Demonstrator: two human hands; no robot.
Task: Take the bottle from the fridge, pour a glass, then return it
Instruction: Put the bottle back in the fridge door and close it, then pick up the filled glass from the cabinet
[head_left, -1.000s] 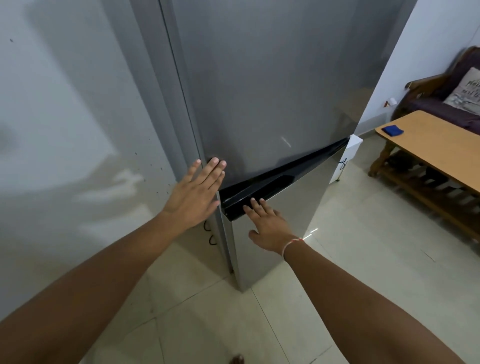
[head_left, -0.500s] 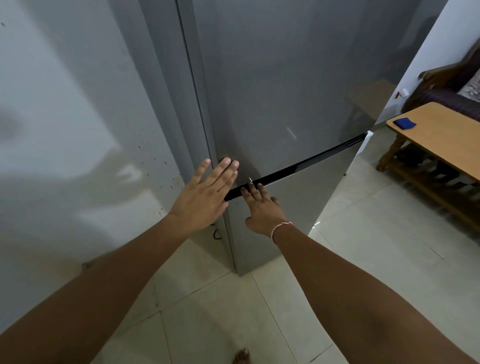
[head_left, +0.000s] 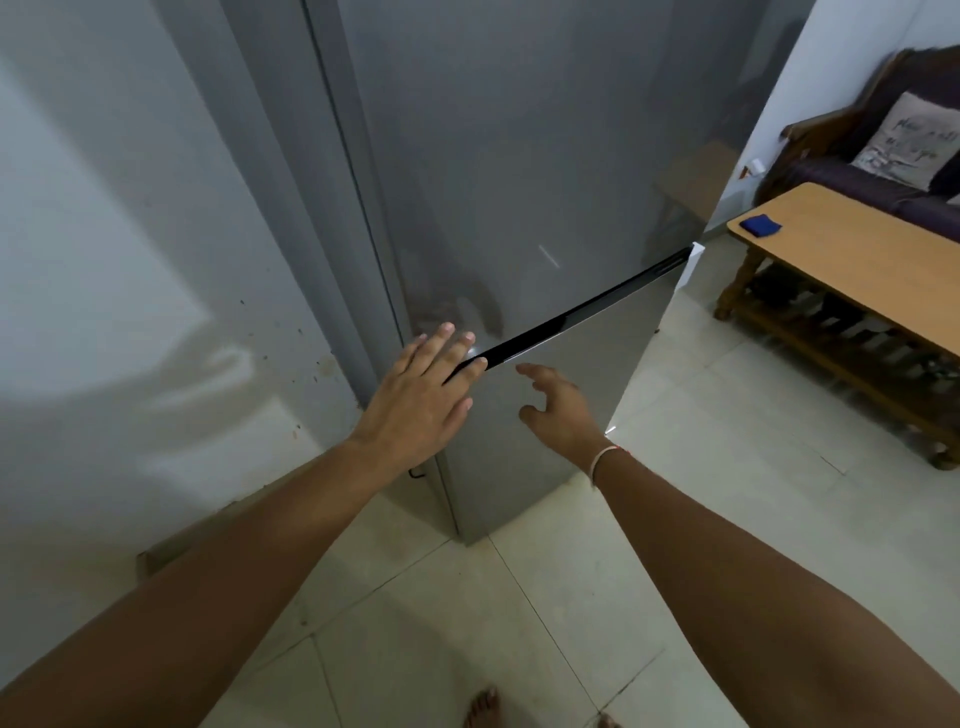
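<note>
Both hands are empty and spread: the left hand (head_left: 421, 397) lies flat on the fridge (head_left: 519, 156) corner, the right hand (head_left: 558, 408) hovers just off the lower door (head_left: 561, 395). No bottle shows; presumably it is inside. The door looks stiff and smooth; the dark handle recess (head_left: 571, 317) beyond the fingertips offers the best hold.

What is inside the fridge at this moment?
Nothing inside shows. Both doors of the fridge look shut, so any bottle is hidden. The left hand lies flat at the door seam; the right hand hovers open, empty.

Left hand (head_left: 423, 395) flat, fingers spread, arm extended. Right hand (head_left: 558, 410) loosely open, fingers curled, arm extended.
</note>
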